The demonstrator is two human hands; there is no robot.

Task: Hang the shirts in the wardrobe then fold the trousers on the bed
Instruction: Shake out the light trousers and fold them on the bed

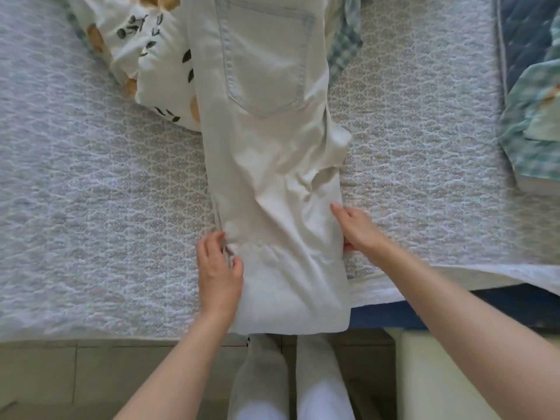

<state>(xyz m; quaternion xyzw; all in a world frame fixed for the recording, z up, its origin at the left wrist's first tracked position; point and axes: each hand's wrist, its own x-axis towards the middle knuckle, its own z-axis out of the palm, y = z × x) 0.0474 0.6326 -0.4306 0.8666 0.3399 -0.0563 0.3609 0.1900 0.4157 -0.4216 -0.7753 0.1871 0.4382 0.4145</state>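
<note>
Head view, the only one: a pair of cream trousers (266,153) lies lengthwise on the bed (91,183), legs laid one over the other, back pocket up and waist toward the far side. The near end of the legs reaches the mattress edge, just above the person's own legs on the floor. The left hand (219,268) sits at the left edge of the trouser legs, fingers curled and apparently pinching the side seam, though motion blur makes the pinch hard to confirm. The right hand (359,230) grips the right edge, thumb tucked under the cloth and fingers spread on top. A floral pillow (145,56) and a checked garment (345,47) lie beside the waist, partly under it. Further fabric sits at the far right.

No shirts needing hangers are plainly seen, so the folding step seems in hand, early on. The next move likely calls for lifting the near end with both hands evenly and carrying it toward the waist, keeping the edges aligned and smoothing the wrinkle at mid-leg.
</note>
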